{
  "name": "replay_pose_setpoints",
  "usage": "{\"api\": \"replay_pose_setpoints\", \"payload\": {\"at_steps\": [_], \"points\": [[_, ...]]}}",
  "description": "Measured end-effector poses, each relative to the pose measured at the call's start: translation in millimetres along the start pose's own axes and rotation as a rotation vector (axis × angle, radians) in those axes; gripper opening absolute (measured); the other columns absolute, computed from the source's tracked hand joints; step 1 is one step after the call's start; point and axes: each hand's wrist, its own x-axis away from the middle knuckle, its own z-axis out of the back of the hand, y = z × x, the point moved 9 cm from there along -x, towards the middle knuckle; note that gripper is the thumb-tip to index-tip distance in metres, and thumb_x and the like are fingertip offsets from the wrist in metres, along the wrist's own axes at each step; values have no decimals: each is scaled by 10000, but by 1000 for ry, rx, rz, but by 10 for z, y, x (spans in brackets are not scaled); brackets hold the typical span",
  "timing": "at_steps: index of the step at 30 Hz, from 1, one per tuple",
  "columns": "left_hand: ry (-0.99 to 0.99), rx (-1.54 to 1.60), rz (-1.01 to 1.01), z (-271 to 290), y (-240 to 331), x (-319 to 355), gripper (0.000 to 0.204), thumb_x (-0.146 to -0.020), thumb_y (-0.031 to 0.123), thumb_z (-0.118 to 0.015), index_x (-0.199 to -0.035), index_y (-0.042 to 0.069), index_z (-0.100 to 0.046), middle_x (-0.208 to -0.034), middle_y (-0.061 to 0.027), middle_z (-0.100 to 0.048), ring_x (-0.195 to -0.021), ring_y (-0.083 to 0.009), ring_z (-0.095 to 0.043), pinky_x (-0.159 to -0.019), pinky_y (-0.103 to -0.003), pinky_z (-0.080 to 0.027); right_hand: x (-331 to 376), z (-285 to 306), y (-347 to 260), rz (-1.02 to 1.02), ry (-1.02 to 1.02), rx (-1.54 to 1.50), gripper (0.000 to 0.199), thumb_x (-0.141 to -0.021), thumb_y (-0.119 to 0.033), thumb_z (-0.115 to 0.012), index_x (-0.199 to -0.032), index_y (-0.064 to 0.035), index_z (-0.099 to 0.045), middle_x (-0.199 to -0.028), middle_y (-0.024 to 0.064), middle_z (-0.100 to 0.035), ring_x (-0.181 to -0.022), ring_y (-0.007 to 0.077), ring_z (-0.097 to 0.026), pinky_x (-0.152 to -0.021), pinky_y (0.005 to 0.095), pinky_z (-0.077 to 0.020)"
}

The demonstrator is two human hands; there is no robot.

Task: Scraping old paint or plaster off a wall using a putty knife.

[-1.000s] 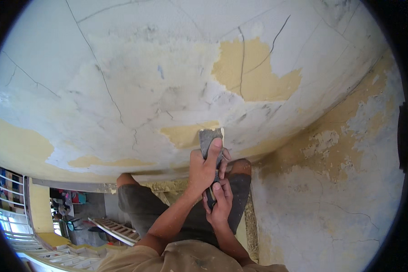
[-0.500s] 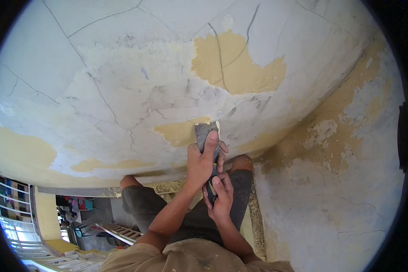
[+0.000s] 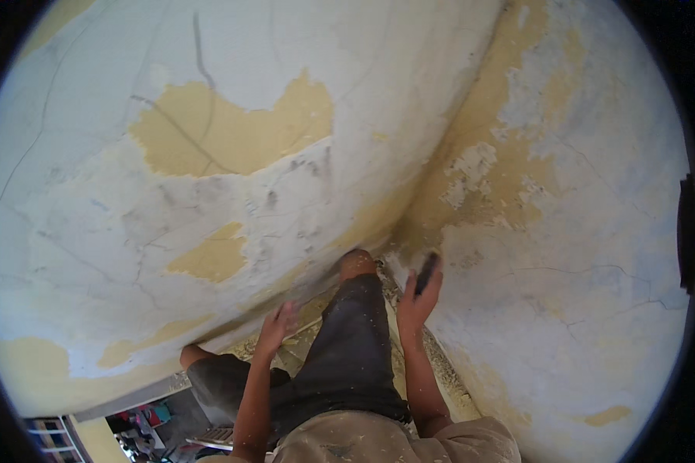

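Biggest thing here is the curved white-painted plaster wall [image 3: 170, 231] filling the left and top, cracked all over, with big patches where the paint is gone and yellow plaster shows through. On the right is a second white wall with worn yellow blotches [image 3: 579, 255], and the two meet in a yellowish, flaking corner seam [image 3: 432, 193] running down the middle.

Below that, the person's dark grey shorts [image 3: 347, 347] stretch up toward the corner, one bare knee poking out at the top, and a paint-spattered beige shirt [image 3: 363, 444] sits at the bottom edge. The ground strip between the legs and the right wall is littered with pale paint flakes [image 3: 432, 347].

The right hand [image 3: 417, 305] is raised near the foot of the right wall, fingers wrapped around the handle of a dark flat-bladed scraper [image 3: 426, 272]; the blade points up, just beside the corner seam. Can't tell if the blade actually touches the wall.

The left hand [image 3: 276, 328] is empty, fingers loosely spread, hovering by the left thigh, close to the base of the curved wall.
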Motion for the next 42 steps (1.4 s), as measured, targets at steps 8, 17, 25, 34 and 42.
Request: {"api": "replay_pose_setpoints", "payload": {"at_steps": [8,17,25,34,42], "points": [[-57,46,144,-70,-932,56,548,-911,440,-467,-1301,58,-427,-1212,-111,-543,-1054,-251,-557,-838,-372,-462,111,-351,292,-137,-142,-37,516,-820,-38,-566,-1314,-54,-420,-966,180,-499,-806,311,-507,-737,358,-416],[-41,47,92,-156,-731,-24,503,-922,401,-465,-1274,42,-452,-1179,-106,-565,-1048,-225,-559,-847,-355,-449,31,-445,105,-196,-209,-442,528,-857,-131,-564,-1342,-43,-377,-896,138,-541,-734,228,-529,-661,289,-440],[-209,-142,88,-333,-706,-9,537,-915,388,-492,-1309,35,-397,-1131,-131,-565,-814,-182,-622,-727,-317,-483,101,-622,-437,-800,-694,-1661,443,-897,-342,-496,-1219,-47,-421,-581,66,-479,-354,96,-340,-346,228,-298],[-310,-239,-235,-1000,-245,304,629,-903,349,-536,-1367,3,-288,-1287,-201,-426,-1240,-255,-371,-1013,-339,-301,-91,-545,-598,-731,-550,-1329,423,-901,-349,-479,-1137,0,-441,-500,49,-419,-340,89,-316,-347,216,-242],[-64,-119,-609,-889,1608,391,470,-937,338,-464,-1233,-28,-480,-1145,-160,-569,-1076,-225,-529,-930,-326,-394,45,-559,-883,-782,-719,-1528,444,-880,-332,-520,-1150,17,-473,-557,24,-461,-405,84,-395,-377,213,-276]]}}
